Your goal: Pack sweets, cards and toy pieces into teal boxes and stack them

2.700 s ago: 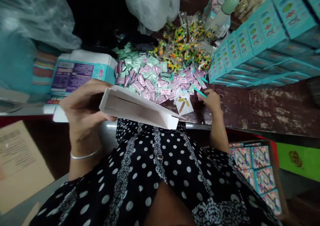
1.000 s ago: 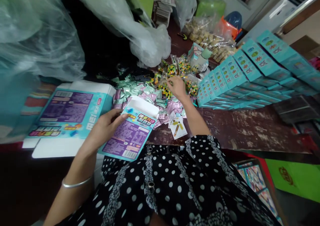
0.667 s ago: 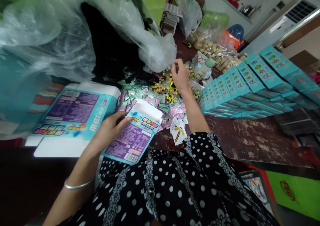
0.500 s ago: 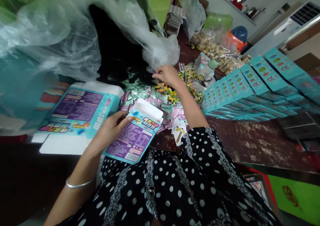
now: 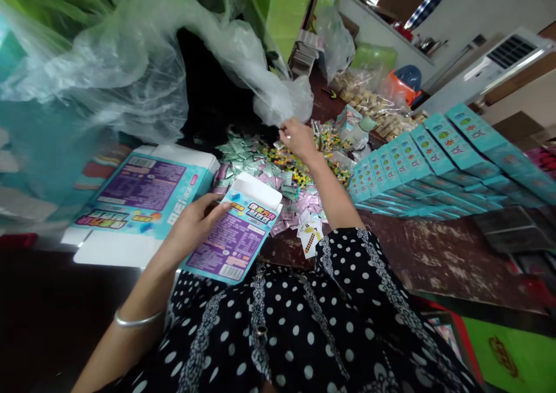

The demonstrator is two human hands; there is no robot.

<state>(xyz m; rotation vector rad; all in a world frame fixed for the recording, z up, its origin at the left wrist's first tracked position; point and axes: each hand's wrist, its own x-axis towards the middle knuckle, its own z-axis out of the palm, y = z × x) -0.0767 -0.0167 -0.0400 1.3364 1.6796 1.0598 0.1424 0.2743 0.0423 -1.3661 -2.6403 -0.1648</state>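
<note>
My left hand (image 5: 195, 225) grips a teal and purple cardboard box (image 5: 232, 237), its white end flap up and its printed side facing me. Over the heap of small packets, my right hand (image 5: 299, 141) has its fingers drawn together. What they hold, if anything, is too small to make out. Beneath and beside that hand lie clear bags of yellow, green and orange beads (image 5: 299, 167). Silvery green sachets (image 5: 243, 155) and pink sachets (image 5: 306, 203) are piled nearer the box. A white card with a pickaxe picture (image 5: 310, 237) lies by my right sleeve.
More unfilled-looking flat boxes (image 5: 143, 190) lie at left, flaps out. Stacked teal boxes (image 5: 403, 173) line the right of the dark red table (image 5: 443, 254). A large clear plastic bag (image 5: 139, 69) hangs over the back left. Bagged beige pieces (image 5: 373, 103) sit farther back.
My right hand has shifted slightly right and down in the view, its fingers still together over the packets. The left hand keeps its hold on the box. The camera view has tilted a little.
</note>
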